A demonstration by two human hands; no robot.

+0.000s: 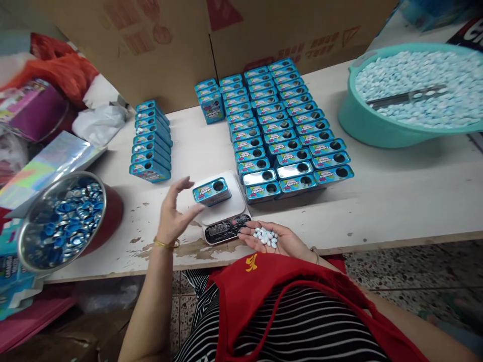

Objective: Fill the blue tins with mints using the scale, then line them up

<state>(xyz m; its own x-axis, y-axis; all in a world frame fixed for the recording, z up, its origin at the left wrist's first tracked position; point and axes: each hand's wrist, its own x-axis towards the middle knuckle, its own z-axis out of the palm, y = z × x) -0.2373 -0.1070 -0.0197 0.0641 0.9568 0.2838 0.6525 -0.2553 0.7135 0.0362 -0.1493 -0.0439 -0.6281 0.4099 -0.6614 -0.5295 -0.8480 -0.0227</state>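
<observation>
The small blue rectangular tin (212,191) with a round hole on top sits on the white digital scale (222,208). It looks light, stiff and slick, best pinched by its long sides. The left hand (174,213) hovers spread just beside it. The right hand (273,240), cupped upward, cradles small pale candies (266,236). Rows of matching tins (287,136) crowd beyond.

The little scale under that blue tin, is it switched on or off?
On. The scale shows lit digits on its dark display beneath the blue tin; the exact reading is too blurred to tell.
</observation>
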